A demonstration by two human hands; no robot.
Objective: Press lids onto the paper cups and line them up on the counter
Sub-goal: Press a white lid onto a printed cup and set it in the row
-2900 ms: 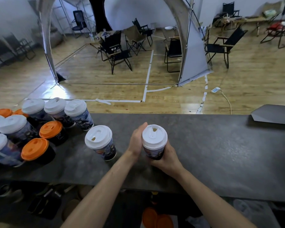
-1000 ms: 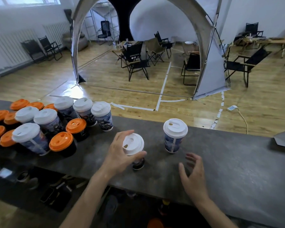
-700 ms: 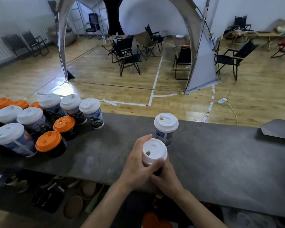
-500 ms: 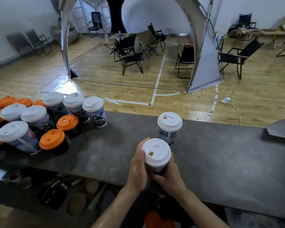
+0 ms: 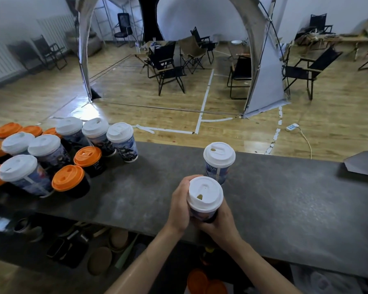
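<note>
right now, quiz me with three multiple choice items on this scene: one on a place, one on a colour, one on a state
1. Where is the lone cup relative to the held cup?
A. stacked on it
B. just beyond it, on the counter
C. down on the floor

2. What colour is the held cup's lid?
A. orange
B. black
C. white

3. What are the left hand and right hand doing?
A. both lie flat on the counter
B. only one holds the cup
C. both grip the held cup

Answers: 1 B, it stands upright on the counter behind the held cup. 2 C, the lid is white with a sip hole. 3 C, the fingers of both curl round the cup's body.
</note>
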